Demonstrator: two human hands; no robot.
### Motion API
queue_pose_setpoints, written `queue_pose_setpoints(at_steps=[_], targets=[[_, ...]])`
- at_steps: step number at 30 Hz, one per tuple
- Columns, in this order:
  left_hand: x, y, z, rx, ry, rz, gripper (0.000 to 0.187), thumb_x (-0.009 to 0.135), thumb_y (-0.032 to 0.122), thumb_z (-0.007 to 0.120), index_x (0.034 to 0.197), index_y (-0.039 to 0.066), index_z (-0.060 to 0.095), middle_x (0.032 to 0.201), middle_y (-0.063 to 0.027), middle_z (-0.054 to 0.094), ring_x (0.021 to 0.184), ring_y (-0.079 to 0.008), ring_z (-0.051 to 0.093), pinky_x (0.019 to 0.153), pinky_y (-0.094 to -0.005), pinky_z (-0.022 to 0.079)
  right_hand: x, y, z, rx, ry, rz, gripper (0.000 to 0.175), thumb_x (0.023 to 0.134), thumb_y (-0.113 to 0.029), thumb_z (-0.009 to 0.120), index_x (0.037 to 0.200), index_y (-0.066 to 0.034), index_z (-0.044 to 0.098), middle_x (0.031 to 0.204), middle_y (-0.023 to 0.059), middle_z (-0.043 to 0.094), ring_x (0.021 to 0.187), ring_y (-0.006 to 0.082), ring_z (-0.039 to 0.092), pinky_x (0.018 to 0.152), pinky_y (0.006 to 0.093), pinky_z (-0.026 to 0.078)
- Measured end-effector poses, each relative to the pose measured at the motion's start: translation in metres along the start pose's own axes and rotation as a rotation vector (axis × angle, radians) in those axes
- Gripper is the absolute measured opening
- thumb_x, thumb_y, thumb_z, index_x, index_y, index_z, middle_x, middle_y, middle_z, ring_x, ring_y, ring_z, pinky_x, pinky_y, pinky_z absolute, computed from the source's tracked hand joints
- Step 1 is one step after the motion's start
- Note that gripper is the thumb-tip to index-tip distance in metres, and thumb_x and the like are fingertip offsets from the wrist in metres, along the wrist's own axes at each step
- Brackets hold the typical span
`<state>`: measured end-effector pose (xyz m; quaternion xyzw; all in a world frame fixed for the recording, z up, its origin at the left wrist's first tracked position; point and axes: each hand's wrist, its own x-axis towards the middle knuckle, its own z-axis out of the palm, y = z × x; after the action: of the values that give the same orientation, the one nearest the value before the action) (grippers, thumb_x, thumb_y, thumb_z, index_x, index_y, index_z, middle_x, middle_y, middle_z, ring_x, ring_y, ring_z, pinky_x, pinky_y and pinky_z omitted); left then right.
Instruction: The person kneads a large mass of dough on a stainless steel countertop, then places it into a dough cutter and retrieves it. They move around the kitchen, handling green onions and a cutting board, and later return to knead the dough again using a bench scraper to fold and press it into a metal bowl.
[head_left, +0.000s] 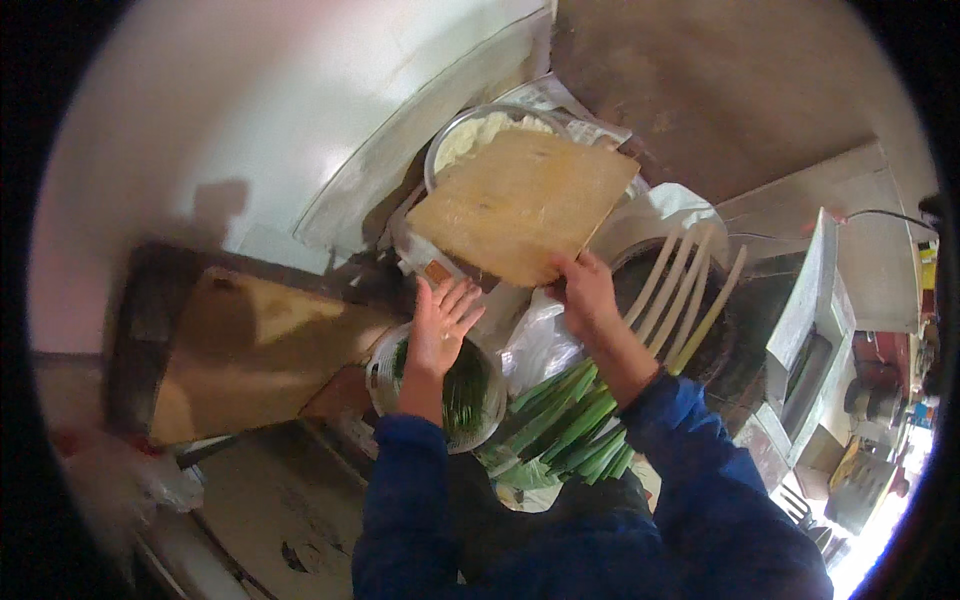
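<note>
My right hand (586, 289) grips the near corner of a thin wooden board (529, 206). The board is held over a metal bowl (433, 154) of pale, flour-like food (476, 137) and hides much of it. My left hand (444, 322) is raised palm up with fingers spread, holding nothing. Beneath it stands a white plastic basket (491, 420) with chopped green leaves (463, 394) inside. Below my right forearm lies a bunch of long green onions or leeks, with green tops (574, 427) and pale stalks (679, 281).
A clear plastic bag (541, 341) lies between the basket and the stalks. At left is a brown board or carton panel (255, 367), with a cardboard box (281, 502) below it. An open white box (810, 375) stands at right. Newspaper (540, 94) lies behind the bowl.
</note>
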<state>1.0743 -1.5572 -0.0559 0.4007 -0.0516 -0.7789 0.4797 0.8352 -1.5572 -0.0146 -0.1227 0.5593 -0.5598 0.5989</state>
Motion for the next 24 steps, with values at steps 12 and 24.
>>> queue_pose_setpoints(at_steps=[12,24], targets=[[0.044,-0.006,0.117,0.371,0.137,0.314,0.038,0.087,0.005,0.072,0.124,0.001,0.065,0.120,-0.0071,0.068,0.106,-0.0274,0.066,0.090,-0.0396,0.052,-0.016,-0.027,-0.050,-0.016,-0.322,0.204,0.040,0.099,-0.039,0.067,0.102,0.0012,0.069,0.077,0.0125,0.070,0.060,0.0196,0.067,0.058,0.0302,0.056],[-0.061,-0.091,0.207,1.958,-0.209,1.134,0.022,0.081,0.004,0.063,0.101,0.007,0.070,0.104,-0.0130,0.064,0.094,-0.0350,0.065,0.079,-0.0489,0.054,-0.061,-0.101,-0.080,-0.086,-0.377,-0.126,0.044,0.093,-0.034,0.075,0.116,0.0020,0.065,0.103,0.0079,0.069,0.093,0.0189,0.065,0.085,0.0304,0.052]])
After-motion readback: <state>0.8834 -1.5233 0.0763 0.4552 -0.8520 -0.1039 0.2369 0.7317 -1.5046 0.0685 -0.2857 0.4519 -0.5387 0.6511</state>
